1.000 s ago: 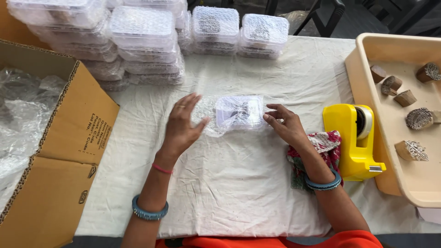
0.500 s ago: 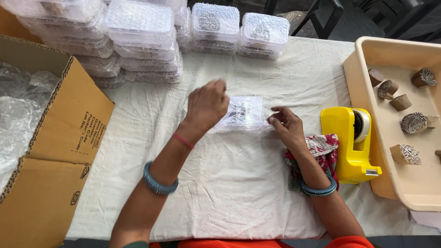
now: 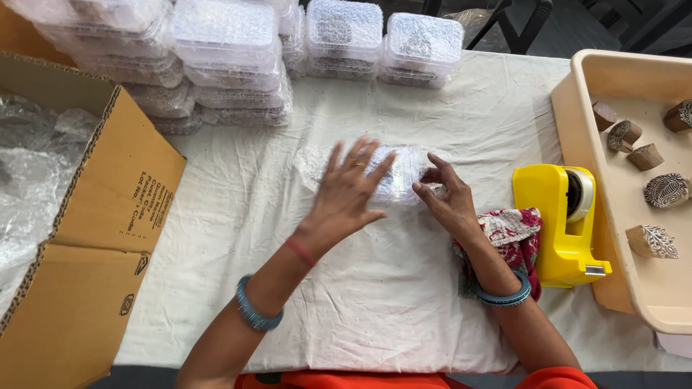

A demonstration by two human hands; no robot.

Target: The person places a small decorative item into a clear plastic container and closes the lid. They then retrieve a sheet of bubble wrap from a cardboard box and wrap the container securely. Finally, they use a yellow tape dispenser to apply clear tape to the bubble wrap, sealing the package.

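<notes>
A small item wrapped in bubble wrap (image 3: 401,170) lies in the middle of the white cloth-covered table (image 3: 375,302). My left hand (image 3: 349,191) rests flat on it with fingers spread, pressing the wrap down. My right hand (image 3: 448,198) pinches the wrap's right end with its fingertips. What is inside the wrap is blurred by the plastic.
A yellow tape dispenser (image 3: 566,220) stands right of my right hand, beside a red patterned cloth (image 3: 512,234). A beige tray (image 3: 634,288) holds several carved wooden blocks (image 3: 652,241). Stacks of clear plastic boxes (image 3: 231,54) line the far edge. An open cardboard box (image 3: 94,238) with plastic wrap sits at left.
My left hand went from beside the bundle to a closed grip over it, and now lies flat with fingers spread on it. My right hand stayed at the right end.
</notes>
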